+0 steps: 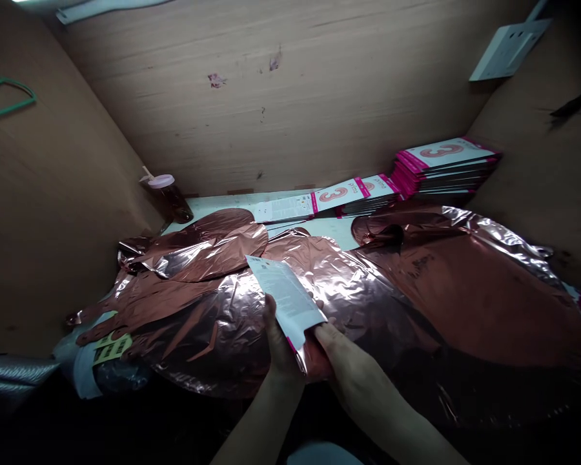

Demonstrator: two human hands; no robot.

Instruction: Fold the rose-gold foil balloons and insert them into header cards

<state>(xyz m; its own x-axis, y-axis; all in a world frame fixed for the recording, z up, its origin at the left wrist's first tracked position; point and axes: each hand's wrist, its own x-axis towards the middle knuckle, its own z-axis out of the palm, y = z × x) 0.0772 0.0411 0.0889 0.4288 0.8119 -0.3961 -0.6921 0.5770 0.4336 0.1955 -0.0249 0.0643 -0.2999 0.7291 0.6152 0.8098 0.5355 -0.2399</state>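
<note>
Both my hands meet low in the middle, holding one flat package point(288, 298) with a pale printed card face and a pink edge. My left hand point(279, 345) grips its lower left side, thumb up along the card. My right hand point(341, 358) closes on its lower right end, where folded rose-gold foil shows. Under and around the hands lie several flattened rose-gold foil balloons point(358, 290).
A tall stack of finished pink-edged packs point(443, 166) stands at the back right, with a lower fanned row point(339, 196) beside it. A lidded cup with a straw point(170, 194) sits back left. Cardboard walls point(48, 213) close in left, back and right.
</note>
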